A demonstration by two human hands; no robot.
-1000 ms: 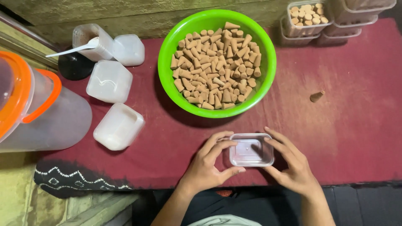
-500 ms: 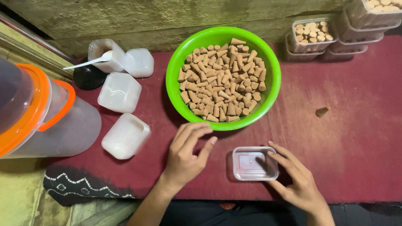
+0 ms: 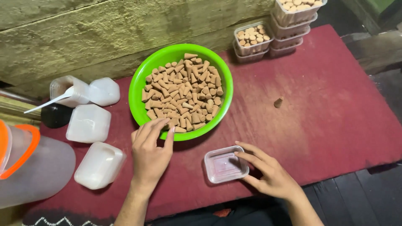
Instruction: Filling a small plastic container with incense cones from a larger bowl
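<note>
A left hand (image 3: 151,150), fingers spread and gripping nothing, is laid against the near rim of a green bowl (image 3: 144,73) heaped with tan cones (image 3: 182,91). A small clear tray (image 3: 225,164), empty, is steadied by the loosely open fingers of the right hand (image 3: 268,175), just left of its palm on the red cloth (image 3: 326,121).
</note>
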